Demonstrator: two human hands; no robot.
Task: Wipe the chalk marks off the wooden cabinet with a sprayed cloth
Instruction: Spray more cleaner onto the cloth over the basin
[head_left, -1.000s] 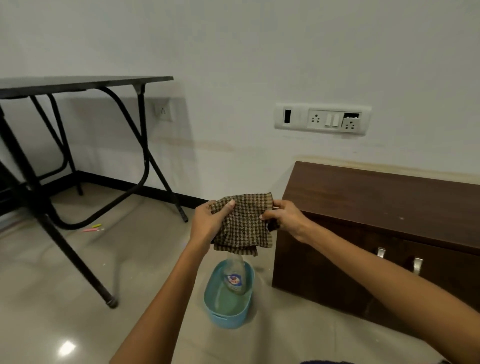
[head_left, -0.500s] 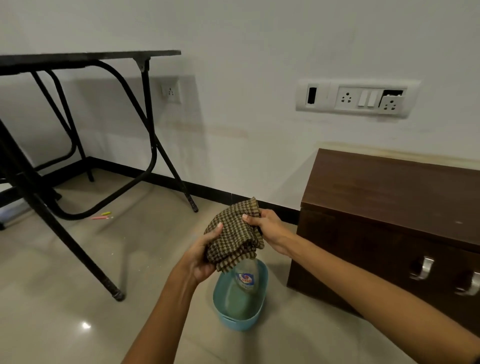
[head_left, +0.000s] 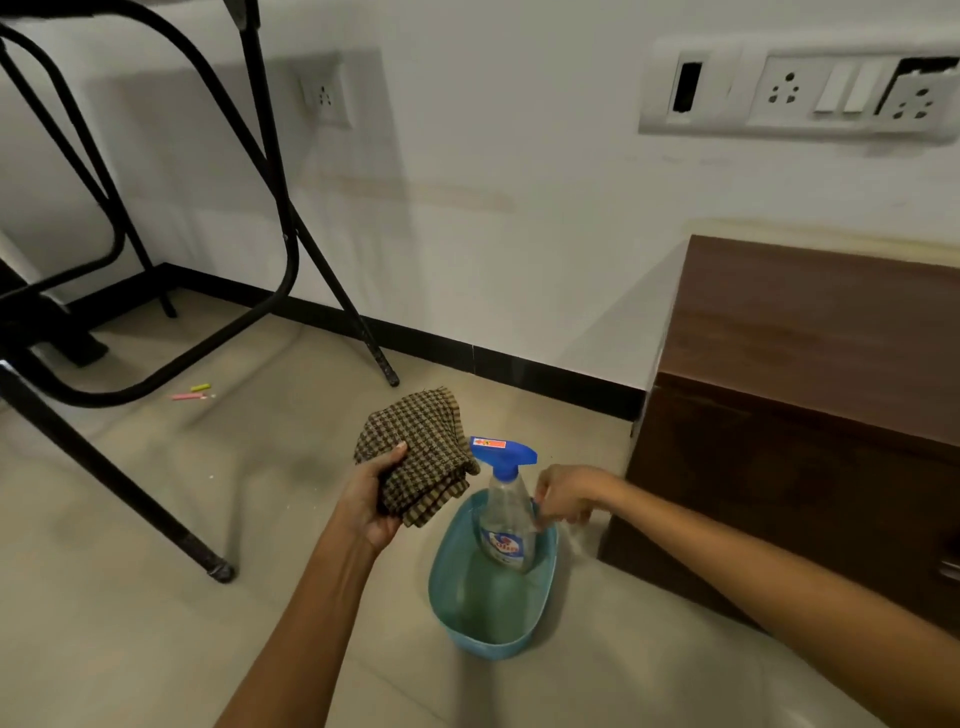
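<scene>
My left hand (head_left: 370, 499) holds a folded brown checked cloth (head_left: 418, 452) above the floor. A clear spray bottle (head_left: 506, 512) with a blue trigger head stands upright in a teal plastic tub (head_left: 488, 631) just right of the cloth. My right hand (head_left: 563, 493) is blurred beside the bottle's neck, fingers curled near it; whether it touches the bottle is unclear. The dark wooden cabinet (head_left: 810, 395) stands at the right against the wall. No chalk marks show on its visible faces.
A black metal folding table's legs (head_left: 291, 244) stand at the left. Pink and yellow chalk sticks (head_left: 192, 393) lie on the tiled floor under it. A switch and socket panel (head_left: 800, 93) is on the white wall above the cabinet.
My right hand let go of the cloth and dropped toward the spray bottle. My left hand keeps the cloth, now folded. The view tilted down and moved closer to the tub.
</scene>
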